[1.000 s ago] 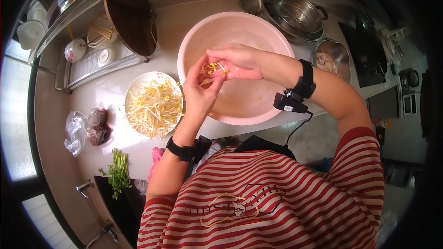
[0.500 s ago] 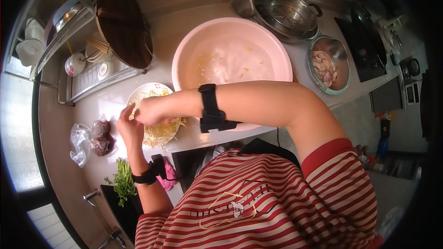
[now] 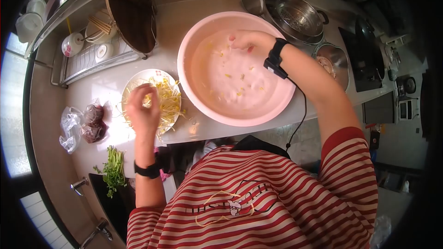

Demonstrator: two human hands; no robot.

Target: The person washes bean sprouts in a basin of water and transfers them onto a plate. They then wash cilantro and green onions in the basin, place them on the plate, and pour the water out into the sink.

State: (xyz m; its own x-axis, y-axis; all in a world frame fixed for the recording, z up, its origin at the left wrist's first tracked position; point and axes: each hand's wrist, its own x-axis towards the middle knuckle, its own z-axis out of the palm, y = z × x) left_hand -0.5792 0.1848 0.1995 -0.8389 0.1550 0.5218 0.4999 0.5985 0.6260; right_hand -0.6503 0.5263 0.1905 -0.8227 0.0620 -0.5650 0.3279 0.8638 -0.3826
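A white plate [image 3: 130,85] heaped with bean sprouts [image 3: 170,99] is on the counter to the left. Over its near left part is my left hand [image 3: 144,108], its fingers curled round toward the thumb; what they hold, if anything, I cannot make out. A large pink basin [image 3: 184,76] of water stands beside the plate, with small yellowish bits [image 3: 242,77] floating in it. Over the far side of the basin my right hand [image 3: 251,40] hangs down, fingers bent and apart. Nothing shows between them. Whether its fingertips touch the water I cannot tell.
Leafy greens [image 3: 114,168], a bag of dark red lumps [image 3: 93,124] and a clear plastic bag [image 3: 71,129] lie at left. A dish rack [image 3: 87,67] and dark round board [image 3: 131,11] stand behind. A steel strainer [image 3: 297,16] and a bowl of meat [image 3: 339,60] are at right.
My right hand has moved from beside my left hand at the plate to over the basin's far side. My left hand has shifted slightly right over the sprouts.
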